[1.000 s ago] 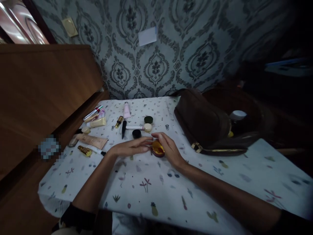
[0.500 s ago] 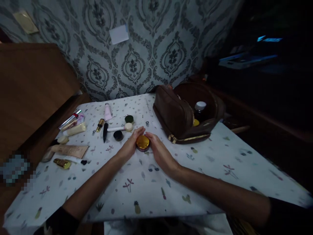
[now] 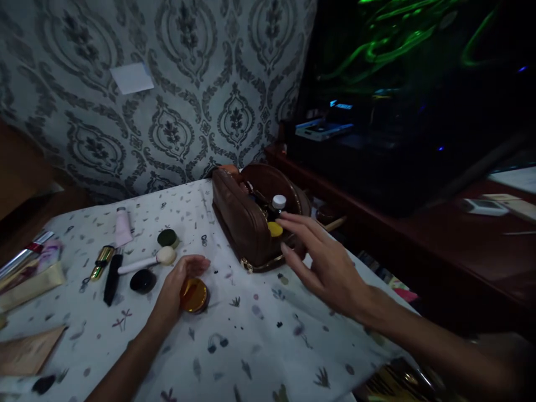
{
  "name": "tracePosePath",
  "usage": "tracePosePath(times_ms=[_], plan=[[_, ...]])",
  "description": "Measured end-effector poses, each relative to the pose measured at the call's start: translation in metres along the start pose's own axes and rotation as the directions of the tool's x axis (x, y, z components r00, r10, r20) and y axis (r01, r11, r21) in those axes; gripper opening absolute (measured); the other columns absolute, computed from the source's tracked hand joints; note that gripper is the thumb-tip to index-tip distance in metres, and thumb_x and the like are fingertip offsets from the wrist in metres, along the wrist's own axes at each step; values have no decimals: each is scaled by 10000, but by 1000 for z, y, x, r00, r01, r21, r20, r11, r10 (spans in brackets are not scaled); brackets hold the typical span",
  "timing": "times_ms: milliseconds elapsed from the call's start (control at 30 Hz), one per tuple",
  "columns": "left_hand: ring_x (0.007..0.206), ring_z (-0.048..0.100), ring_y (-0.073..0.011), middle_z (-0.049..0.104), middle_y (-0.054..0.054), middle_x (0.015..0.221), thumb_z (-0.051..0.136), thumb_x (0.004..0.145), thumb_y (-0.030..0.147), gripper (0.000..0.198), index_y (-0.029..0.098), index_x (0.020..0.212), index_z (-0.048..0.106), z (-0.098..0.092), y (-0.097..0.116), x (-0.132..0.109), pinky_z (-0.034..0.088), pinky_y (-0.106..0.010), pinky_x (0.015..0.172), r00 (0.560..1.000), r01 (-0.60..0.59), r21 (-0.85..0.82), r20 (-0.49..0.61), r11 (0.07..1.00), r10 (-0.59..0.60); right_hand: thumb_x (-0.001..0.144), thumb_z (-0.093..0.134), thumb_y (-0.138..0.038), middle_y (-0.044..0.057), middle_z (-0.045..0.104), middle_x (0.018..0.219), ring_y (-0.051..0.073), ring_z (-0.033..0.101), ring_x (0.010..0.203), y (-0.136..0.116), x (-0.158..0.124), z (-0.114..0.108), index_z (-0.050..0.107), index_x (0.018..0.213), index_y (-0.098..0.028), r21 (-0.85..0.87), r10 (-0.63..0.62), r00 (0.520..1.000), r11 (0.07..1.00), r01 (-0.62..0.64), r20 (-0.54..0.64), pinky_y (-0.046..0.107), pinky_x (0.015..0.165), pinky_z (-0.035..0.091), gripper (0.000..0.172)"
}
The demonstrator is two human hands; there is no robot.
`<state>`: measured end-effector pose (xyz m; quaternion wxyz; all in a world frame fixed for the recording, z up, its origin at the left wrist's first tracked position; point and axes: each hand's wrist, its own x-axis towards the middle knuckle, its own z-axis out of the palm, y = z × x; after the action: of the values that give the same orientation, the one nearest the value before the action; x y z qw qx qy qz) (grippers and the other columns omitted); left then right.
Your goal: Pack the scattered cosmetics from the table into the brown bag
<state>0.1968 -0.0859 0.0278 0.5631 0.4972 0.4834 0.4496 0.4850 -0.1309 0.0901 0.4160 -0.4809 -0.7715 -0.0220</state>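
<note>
Jar (image 3: 195,295) on table (image 3: 234,352), right of left hand (image 3: 172,287); bag (image 3: 240,220) behind-right; bottle (image 3: 279,202) in bag; brush (image 3: 141,263) behind-left of jar.

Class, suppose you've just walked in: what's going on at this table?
A person's left hand curves beside a round, amber-topped jar on the patterned tablecloth. The right hand, open and apparently empty, is held out at the open brown bag, near the yellow round thing and white-capped bottle inside it. A white-handled brush and pink tube lie left of the jar.
</note>
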Motion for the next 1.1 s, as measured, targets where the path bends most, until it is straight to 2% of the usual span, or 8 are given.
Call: tracePosePath(times_ms=[67, 167, 233, 300, 533, 733, 933, 1100], plan=[[1015, 676, -298, 750, -124, 1013, 581, 710, 855, 710, 193, 937, 698, -3, 0, -1, 494, -439, 1005, 1000, 12, 72, 20, 997, -13, 963, 518, -252, 145, 664, 1257, 111, 606, 523, 19, 0, -7, 587, 1269, -215, -82, 23, 993, 997, -13, 118, 292, 514, 530, 317], [1055, 651, -304, 730, -130, 1073, 500, 794, 827, 683, 202, 967, 714, -12, -4, -3, 497, -423, 980, 997, 7, 213, 73, 977, -23, 948, 481, -182, 93, 720, 1055, 168, 704, 696, 34, -7, -9, 620, 1165, -212, -48, -34, 979, 998, 45, 201, 284, 587, 574, 259], [1105, 627, -312, 713, -130, 1135, 474, 834, 792, 658, 210, 1021, 719, -18, -8, -3, 495, -410, 970, 993, -1, 296, 116, 955, -34, 935, 478, -130, 96, 719, 1066, 201, 732, 899, 37, -15, -9, 606, 1187, -220, -27, -80, 983, 996, 86, 164, 290, 693, 609, 296], [1120, 620, -326, 705, -133, 1165, 472, 833, 787, 660, 215, 1050, 721, -22, -12, -3, 493, -411, 965, 990, 17, 330, 126, 944, -61, 926, 490, -103, 105, 716, 1118, 203, 728, 982, 38, -21, -7, 583, 1247, -233, -26, -96, 990, 995, 99, 106, 288, 753, 621, 358], [1082, 637, -351, 710, -107, 1181, 468, 790, 808, 670, 253, 1049, 740, -29, -16, -7, 543, -418, 888, 985, 137, 392, 40, 910, -165, 902, 521, -83, 87, 714, 1214, 220, 736, 1008, 42, -38, -3, 588, 1347, -316, 4, -13, 999, 1000, 13, 50, 320, 791, 646, 507], [1107, 629, -363, 712, -82, 1196, 547, 741, 801, 609, 299, 1011, 763, -38, -23, -10, 520, -443, 981, 973, 208, 401, 13, 892, -232, 887, 528, -65, 54, 722, 1224, 232, 738, 1020, 46, -42, -6, 592, 1365, -363, 54, 17, 997, 998, -21, 78, 344, 794, 658, 567], [1143, 611, -365, 703, -87, 1199, 483, 784, 805, 633, 286, 1021, 755, -18, -4, -17, 515, -435, 968, 984, 164, 397, 2, 903, -179, 887, 488, -9, 84, 723, 1181, 201, 729, 1021, 44, -35, -3, 545, 1405, -311, 35, -32, 998, 999, 30, 57, 314, 765, 656, 602], [1135, 623, -359, 708, -88, 1185, 516, 848, 694, 509, 307, 1061, 769, -19, -3, -14, 516, -433, 970, 990, 12, 413, 126, 911, -70, 891, 489, 1, 83, 709, 1167, 204, 718, 1025, 39, -33, -3, 539, 1397, -330, 12, -25, 999, 1000, 25, 26, 323, 730, 654, 606]])
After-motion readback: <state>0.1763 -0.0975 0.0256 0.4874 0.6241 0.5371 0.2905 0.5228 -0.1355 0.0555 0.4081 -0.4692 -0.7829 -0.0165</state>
